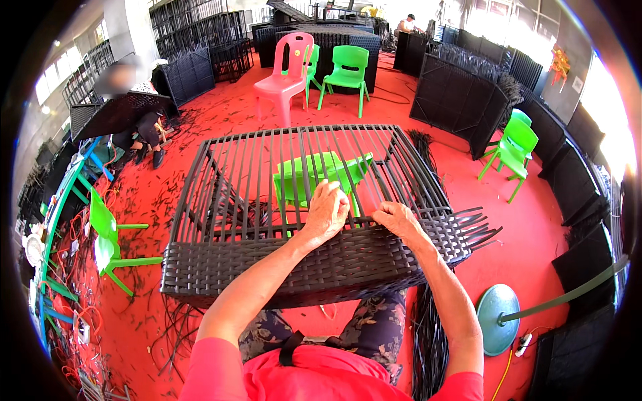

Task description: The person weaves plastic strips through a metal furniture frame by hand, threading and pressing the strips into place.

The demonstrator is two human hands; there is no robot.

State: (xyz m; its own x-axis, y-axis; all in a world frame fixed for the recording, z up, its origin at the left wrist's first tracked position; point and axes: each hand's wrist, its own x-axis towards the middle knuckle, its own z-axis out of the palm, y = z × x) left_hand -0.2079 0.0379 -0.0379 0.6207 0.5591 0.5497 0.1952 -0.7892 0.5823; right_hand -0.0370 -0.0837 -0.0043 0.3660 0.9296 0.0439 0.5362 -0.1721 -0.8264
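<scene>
Saw black woven frame point(344, 252) in front of person point(314, 374), above red floor point(481, 267). Left hand point(328, 211) was over middle of frame, fingers curled up tight. Right hand point(397, 219) was near it, fingers bent together at frame's woven edge. Couldn't tell what either held. Loose strip ends point(476, 228) poked out right of frame. Pink chair point(279, 84) stood beyond frame.
</scene>
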